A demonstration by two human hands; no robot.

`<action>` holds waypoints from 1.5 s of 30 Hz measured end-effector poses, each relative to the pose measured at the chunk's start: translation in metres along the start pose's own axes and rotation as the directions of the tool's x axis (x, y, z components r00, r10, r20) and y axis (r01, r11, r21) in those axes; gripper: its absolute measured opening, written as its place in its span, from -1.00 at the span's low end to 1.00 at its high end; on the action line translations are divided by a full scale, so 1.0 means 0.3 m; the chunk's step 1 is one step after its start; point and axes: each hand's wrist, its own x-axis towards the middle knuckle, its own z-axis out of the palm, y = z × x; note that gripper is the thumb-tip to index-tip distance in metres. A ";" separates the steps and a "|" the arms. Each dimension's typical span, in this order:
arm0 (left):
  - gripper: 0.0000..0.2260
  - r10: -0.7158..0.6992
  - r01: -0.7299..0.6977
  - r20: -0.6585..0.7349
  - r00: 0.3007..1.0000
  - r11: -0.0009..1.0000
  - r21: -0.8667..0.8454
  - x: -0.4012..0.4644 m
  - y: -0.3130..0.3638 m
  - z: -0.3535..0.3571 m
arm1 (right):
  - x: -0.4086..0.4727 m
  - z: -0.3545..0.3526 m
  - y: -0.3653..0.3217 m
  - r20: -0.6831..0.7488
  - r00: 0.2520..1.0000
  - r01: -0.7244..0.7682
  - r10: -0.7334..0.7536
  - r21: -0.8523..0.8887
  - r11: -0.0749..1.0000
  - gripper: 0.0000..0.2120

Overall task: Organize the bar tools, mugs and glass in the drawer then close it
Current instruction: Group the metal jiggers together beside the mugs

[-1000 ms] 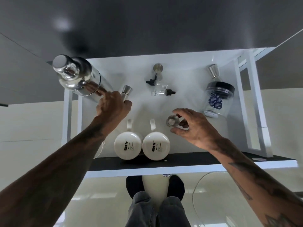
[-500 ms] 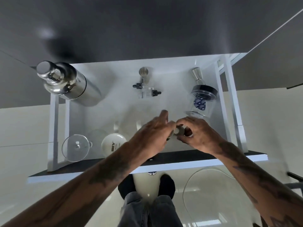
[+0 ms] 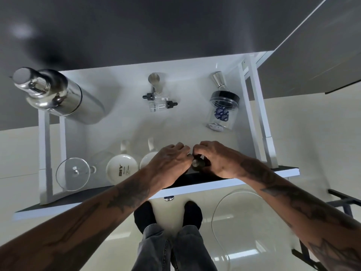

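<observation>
The white drawer (image 3: 121, 132) is pulled out below me. Near its front edge my right hand (image 3: 216, 159) grips a small steel jigger (image 3: 197, 163), and my left hand (image 3: 169, 165) meets it there, fingers touching the same jigger. Left of my hands stand two white mugs, one in full view (image 3: 121, 169) and one (image 3: 148, 161) partly under my left hand. A clear glass (image 3: 73, 174) sits in the front left corner. A steel cocktail shaker (image 3: 52, 92) stands at the back left.
Two dropper bottles (image 3: 159, 102) and a steel jigger (image 3: 155, 80) lie at the back centre. A clear jar with a black lid (image 3: 223, 110) and another steel jigger (image 3: 218, 79) stand at the back right. The drawer's dark front panel (image 3: 78, 198) is nearest my legs.
My left hand left the shaker side and came across to the jigger in my right hand. The view shifted, so the glass in the front left corner shows.
</observation>
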 end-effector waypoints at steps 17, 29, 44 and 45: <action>-0.55 -0.164 0.158 0.000 0.986 0.951 -0.265 -0.027 -0.071 -0.109 | 0.006 -0.206 -0.073 -0.095 0.981 -0.166 0.171 0.057 0.984 -0.71; -0.80 -0.753 0.474 -0.315 0.578 0.624 -0.622 0.041 -0.396 -0.087 | 0.421 -0.387 0.142 -0.525 0.749 -0.554 0.404 -0.161 0.817 -0.57; -0.87 -0.893 0.349 -0.185 0.411 0.341 -0.873 0.367 -0.482 -0.107 | 0.227 -0.416 0.081 -0.667 0.745 -0.200 0.027 -0.185 0.962 -0.44; -0.87 -0.899 0.283 -0.179 0.399 0.307 -0.909 0.347 -0.477 -0.122 | 0.199 -0.407 0.061 -0.663 0.748 -0.156 0.017 -0.151 0.976 -0.42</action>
